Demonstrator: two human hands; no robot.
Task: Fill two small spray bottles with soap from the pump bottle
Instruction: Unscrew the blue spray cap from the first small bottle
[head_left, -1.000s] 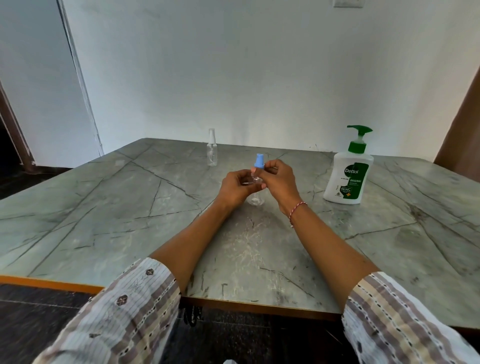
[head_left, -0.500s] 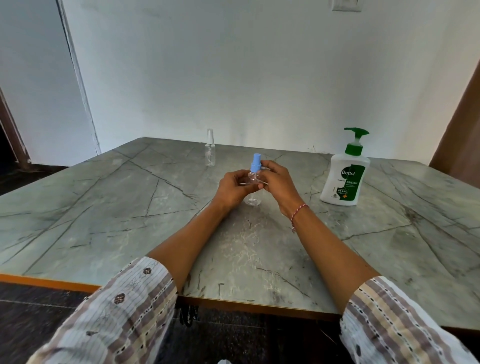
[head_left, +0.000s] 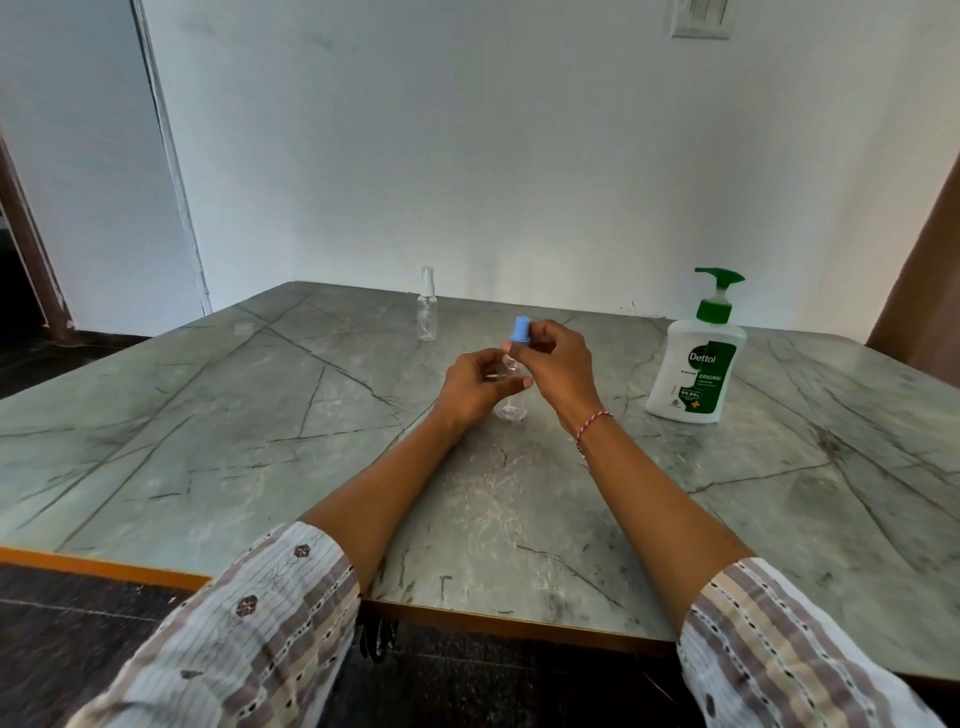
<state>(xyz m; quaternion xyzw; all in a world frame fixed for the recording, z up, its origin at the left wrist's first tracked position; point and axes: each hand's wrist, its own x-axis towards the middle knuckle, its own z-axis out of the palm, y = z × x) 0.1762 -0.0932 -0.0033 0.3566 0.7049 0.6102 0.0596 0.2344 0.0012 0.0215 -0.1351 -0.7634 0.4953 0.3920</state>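
A small clear spray bottle stands mid-table, most of it hidden by my hands. My left hand grips its body. My right hand pinches its blue spray cap, which sits raised above the bottle's neck. A second clear spray bottle with a clear cap stands upright farther back, untouched. The white pump bottle with a green pump head stands upright to the right of my hands, about a hand's width away.
The grey marble table has an orange front edge near my sleeves. A white wall rises behind it, with a doorway at far left and a brown panel at far right.
The blue cap has risen a little above the bottle's neck in my right hand. My left hand stays on the bottle. The camera view shifted slightly.
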